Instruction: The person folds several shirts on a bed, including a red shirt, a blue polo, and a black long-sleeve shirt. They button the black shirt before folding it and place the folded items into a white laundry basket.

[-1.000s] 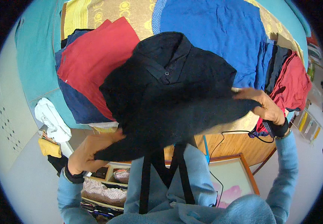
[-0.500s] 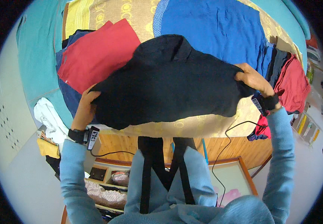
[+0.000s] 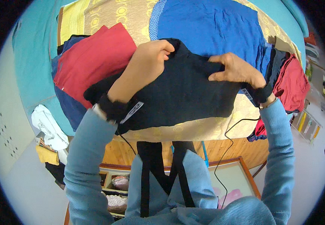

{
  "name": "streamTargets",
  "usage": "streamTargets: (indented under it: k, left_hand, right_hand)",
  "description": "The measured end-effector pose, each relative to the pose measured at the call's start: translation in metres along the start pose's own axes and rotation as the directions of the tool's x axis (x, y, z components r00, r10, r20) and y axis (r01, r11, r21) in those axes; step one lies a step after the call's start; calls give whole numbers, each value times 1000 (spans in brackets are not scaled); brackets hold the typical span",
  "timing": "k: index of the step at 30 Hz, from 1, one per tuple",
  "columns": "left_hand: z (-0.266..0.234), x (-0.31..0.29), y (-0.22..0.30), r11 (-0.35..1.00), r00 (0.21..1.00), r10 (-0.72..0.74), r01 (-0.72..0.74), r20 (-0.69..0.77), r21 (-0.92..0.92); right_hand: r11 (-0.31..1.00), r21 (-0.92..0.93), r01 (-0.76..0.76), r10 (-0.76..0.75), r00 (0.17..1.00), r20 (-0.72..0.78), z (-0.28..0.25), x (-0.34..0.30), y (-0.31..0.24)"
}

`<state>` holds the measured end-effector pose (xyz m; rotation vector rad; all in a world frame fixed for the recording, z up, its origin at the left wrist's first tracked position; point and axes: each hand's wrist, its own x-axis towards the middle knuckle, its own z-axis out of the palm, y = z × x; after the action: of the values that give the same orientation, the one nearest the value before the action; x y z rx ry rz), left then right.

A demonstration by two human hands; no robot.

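A black collared shirt [image 3: 192, 97] lies spread over the patterned yellow cloth, its collar on the far side. My left hand [image 3: 149, 65] reaches across it, fingers curled and closed at the left edge of the collar. On the shirt's right shoulder, my right hand [image 3: 235, 69] has a fold of the black fabric between thumb and fingers. Partly under the shirt's left side is a folded red garment [image 3: 95, 56]. Just beyond the shirt, a large blue garment [image 3: 207, 24] lies flat.
Dark and red folded clothes [image 3: 292, 82] are stacked at the right edge. White clothing [image 3: 49, 125] and a yellow cloth [image 3: 47, 155] sit low on the left. Below the wooden edge, a drawer [image 3: 113, 187] holds items. A black cable [image 3: 228, 146] hangs by my right arm.
My left hand has moved from the shirt's left end up to its collar. The right hand has shifted inward to the shoulder. The shirt's outer ends have dropped and folded in.
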<state>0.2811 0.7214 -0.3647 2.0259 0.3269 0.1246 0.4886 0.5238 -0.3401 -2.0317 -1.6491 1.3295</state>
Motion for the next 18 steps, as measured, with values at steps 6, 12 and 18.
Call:
streamTargets:
  k: [6, 12, 18]
  left_hand:
    - [13, 22, -19, 991, 904, -127, 131, 409, 17]
    - [30, 26, -31, 988, 820, -157, 126, 551, 94]
    - [32, 23, -41, 998, 874, 43, -57, 484, 13]
  right_hand:
    - [783, -373, 498, -549, 835, -36, 15, -36, -21]
    - [727, -462, 508, -595, 802, -52, 13, -44, -24]
    - [893, -293, 341, -407, 890, -204, 11, -22, 5]
